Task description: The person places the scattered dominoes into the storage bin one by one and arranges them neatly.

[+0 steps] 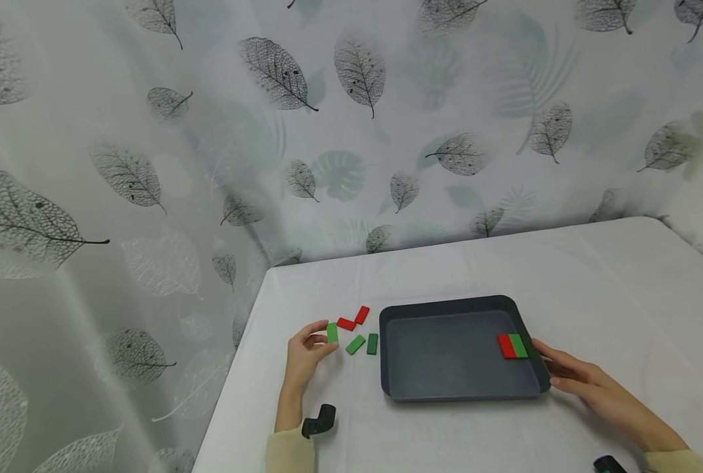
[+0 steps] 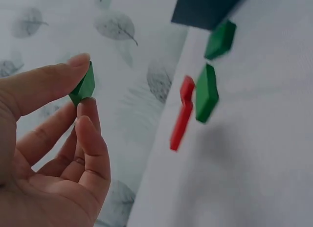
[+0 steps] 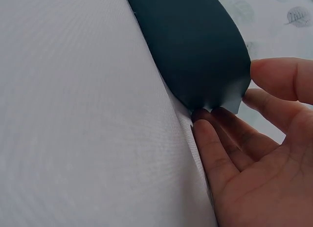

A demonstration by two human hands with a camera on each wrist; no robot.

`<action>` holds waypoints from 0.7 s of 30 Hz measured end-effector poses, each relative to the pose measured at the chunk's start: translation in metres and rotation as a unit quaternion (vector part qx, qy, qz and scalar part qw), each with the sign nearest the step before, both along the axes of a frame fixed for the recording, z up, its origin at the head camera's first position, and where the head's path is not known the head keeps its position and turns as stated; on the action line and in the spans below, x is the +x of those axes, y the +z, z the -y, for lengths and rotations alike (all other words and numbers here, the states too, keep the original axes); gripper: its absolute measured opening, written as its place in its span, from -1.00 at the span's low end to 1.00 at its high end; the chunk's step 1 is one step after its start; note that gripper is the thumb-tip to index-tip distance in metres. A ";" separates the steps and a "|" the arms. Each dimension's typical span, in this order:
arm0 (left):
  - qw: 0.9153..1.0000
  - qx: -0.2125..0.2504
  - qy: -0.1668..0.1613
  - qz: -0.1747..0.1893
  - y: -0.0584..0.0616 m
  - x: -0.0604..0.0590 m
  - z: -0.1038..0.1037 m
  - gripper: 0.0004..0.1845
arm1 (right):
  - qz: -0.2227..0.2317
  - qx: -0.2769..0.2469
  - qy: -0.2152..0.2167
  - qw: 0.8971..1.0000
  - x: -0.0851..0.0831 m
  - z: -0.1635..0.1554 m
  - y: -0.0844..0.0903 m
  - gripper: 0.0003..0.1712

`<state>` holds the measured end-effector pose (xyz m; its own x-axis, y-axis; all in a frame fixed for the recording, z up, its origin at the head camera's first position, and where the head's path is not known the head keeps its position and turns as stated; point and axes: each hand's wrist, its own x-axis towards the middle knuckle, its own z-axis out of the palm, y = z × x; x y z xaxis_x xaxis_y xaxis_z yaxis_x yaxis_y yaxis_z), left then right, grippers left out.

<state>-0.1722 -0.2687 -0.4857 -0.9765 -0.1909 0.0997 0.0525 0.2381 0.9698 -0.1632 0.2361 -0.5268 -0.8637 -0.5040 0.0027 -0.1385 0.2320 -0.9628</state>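
My left hand [image 1: 326, 336] pinches a small green block [image 1: 332, 332] between thumb and fingers, just above the white table; the left wrist view shows the green block [image 2: 83, 87] at my fingertips. Beside it on the table lie two red blocks [image 1: 346, 324] [image 1: 361, 315] and two green blocks [image 1: 355, 344] [image 1: 372, 343]. A dark tray [image 1: 446, 304] holds one red block [image 1: 507, 346] and one green block [image 1: 518, 345] side by side near its right wall. My right hand [image 1: 555, 368] rests with straight fingers against the tray's near right corner [image 3: 195, 51].
The white tablecloth [image 1: 594, 295] covers the table; its left edge [image 1: 239, 368] runs close to my left hand. A leaf-patterned curtain [image 1: 351, 131] hangs behind and to the left. Black wrist mounts [image 1: 318, 420] [image 1: 608, 465] show at both sleeves.
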 end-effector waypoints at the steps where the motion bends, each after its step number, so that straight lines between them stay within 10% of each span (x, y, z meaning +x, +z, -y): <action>1: 1.000 0.007 -0.004 -0.009 0.006 0.001 -0.005 -0.48 | -0.009 0.000 -0.001 1.000 0.000 0.000 0.000 -0.35; 10: 0.996 0.044 -0.067 -0.049 0.049 0.004 -0.078 -0.49 | -0.028 0.005 -0.006 1.000 0.000 0.000 -0.003 -0.36; 21: 0.989 0.044 -0.139 -0.014 0.052 -0.002 -0.176 -0.47 | 0.042 0.022 -0.013 0.999 0.001 0.001 0.006 -0.29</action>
